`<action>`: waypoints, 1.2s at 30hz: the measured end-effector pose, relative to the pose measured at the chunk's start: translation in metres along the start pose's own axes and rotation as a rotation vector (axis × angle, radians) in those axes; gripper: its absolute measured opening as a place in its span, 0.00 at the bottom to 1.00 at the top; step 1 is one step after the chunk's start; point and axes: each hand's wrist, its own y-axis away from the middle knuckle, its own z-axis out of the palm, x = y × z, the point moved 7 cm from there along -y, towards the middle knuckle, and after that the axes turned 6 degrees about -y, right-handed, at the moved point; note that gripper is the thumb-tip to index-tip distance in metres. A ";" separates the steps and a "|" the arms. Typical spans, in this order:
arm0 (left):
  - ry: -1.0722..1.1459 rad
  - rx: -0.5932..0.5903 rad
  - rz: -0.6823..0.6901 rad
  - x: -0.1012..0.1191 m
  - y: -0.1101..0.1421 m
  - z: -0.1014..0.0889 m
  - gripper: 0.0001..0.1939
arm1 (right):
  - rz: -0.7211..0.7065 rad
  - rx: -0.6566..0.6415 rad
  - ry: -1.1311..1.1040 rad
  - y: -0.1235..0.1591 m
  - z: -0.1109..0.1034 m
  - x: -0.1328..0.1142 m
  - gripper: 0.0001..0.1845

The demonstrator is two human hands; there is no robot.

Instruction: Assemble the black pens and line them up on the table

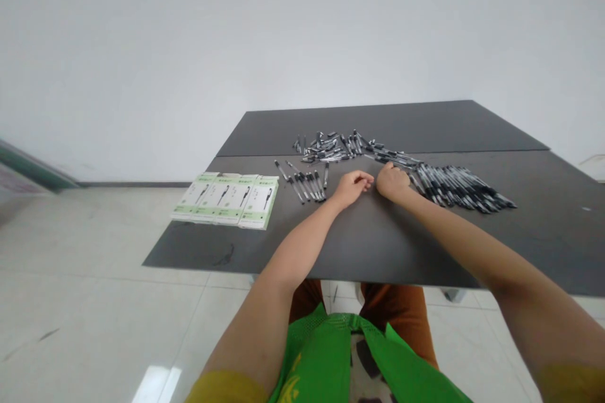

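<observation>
Left hand [353, 187], fingers loosely curled; right hand [393, 182], fingers bunched — I cannot tell if either pinches anything. Black-and-clear pens [460, 187] lie rowed on the desk [363, 245], beside the right — light handling should keep them aligned.

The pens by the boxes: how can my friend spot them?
Find the dark table. On its left are boxes; between them and the left hand lies a small group of pens. It has fewer pens than the heap behind or the bundle by the right hand.
</observation>
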 end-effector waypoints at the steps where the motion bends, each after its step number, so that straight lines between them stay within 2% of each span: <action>1: 0.075 0.069 -0.043 -0.004 -0.002 -0.007 0.12 | -0.002 0.021 -0.014 0.000 0.001 -0.006 0.22; 4: 0.118 0.168 -0.070 -0.006 -0.002 -0.017 0.13 | -0.029 0.083 -0.045 -0.001 0.001 -0.020 0.22; 9: 0.031 0.182 -0.041 0.004 0.005 -0.018 0.15 | -0.009 0.118 -0.187 -0.003 -0.003 -0.022 0.25; 13: 0.113 0.218 -0.057 0.000 0.004 -0.024 0.17 | -0.081 0.150 -0.284 0.010 -0.009 -0.025 0.27; 18: 0.212 -0.008 -0.042 -0.009 -0.004 -0.019 0.16 | -0.185 0.149 -0.228 0.042 -0.015 -0.032 0.27; 22: 0.103 -0.084 0.118 0.002 -0.004 -0.022 0.10 | -0.255 0.103 -0.156 0.055 -0.012 -0.036 0.30; 25: 0.047 -0.188 0.204 0.012 0.001 -0.017 0.09 | -0.217 0.101 -0.143 0.055 -0.011 -0.033 0.31; 27: 0.050 -0.224 0.249 0.018 0.005 -0.015 0.10 | -0.198 0.124 -0.158 0.054 -0.012 -0.032 0.31; 29: 0.044 -0.182 0.269 0.020 0.007 -0.016 0.11 | -0.211 0.139 -0.183 0.053 -0.014 -0.033 0.32; 33: 0.028 -0.071 0.179 0.013 0.006 -0.018 0.14 | -0.227 0.141 -0.227 0.044 -0.020 -0.027 0.34; 36: 0.183 -0.041 0.035 0.003 0.004 -0.018 0.14 | -0.280 0.068 -0.236 0.030 -0.018 -0.017 0.36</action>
